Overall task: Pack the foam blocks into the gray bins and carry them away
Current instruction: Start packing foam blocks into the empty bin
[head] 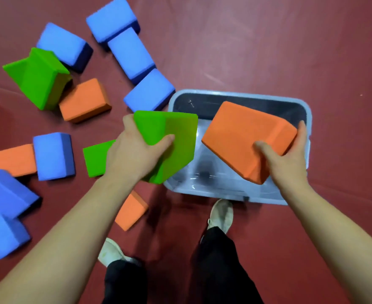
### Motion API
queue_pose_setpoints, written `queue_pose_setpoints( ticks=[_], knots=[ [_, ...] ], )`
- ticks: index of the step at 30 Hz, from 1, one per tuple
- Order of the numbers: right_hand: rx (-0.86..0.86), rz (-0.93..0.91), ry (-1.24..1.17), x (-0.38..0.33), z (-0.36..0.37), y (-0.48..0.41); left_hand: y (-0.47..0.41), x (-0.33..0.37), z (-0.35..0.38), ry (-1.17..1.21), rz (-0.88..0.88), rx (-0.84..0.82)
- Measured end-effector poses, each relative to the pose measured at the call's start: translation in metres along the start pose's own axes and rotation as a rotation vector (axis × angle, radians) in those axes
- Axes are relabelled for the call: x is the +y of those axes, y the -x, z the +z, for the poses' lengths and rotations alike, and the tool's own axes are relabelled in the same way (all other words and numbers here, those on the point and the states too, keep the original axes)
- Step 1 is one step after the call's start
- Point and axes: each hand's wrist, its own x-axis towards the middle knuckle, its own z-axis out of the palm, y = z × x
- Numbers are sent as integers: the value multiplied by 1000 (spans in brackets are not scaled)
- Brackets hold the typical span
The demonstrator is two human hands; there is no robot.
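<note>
A gray bin (307,110) stands on the red floor just ahead of my feet, with no blocks lying inside it. My right hand (288,159) grips an orange foam block (242,132) tilted over the bin's opening. My left hand (134,152) grips a green foam block (178,137) at the bin's left rim, partly over it. Another green block (95,159) lies on the floor under my left wrist.
Several blue blocks (130,51), orange blocks (84,102) and a green block (42,77) are scattered over the floor to the left. An orange block (130,211) lies near my left shoe (110,251). My right shoe (222,213) touches the bin's near side.
</note>
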Motion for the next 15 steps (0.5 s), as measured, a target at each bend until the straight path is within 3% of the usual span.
queue_pose_setpoints(
  ticks=[7, 15],
  knots=[
    [-31, 179, 54, 79, 49, -44, -34, 22, 128, -110, -10, -149],
    [-130, 189, 180, 156, 137, -61, -61, -19, 237, -246, -47, -247]
  ],
)
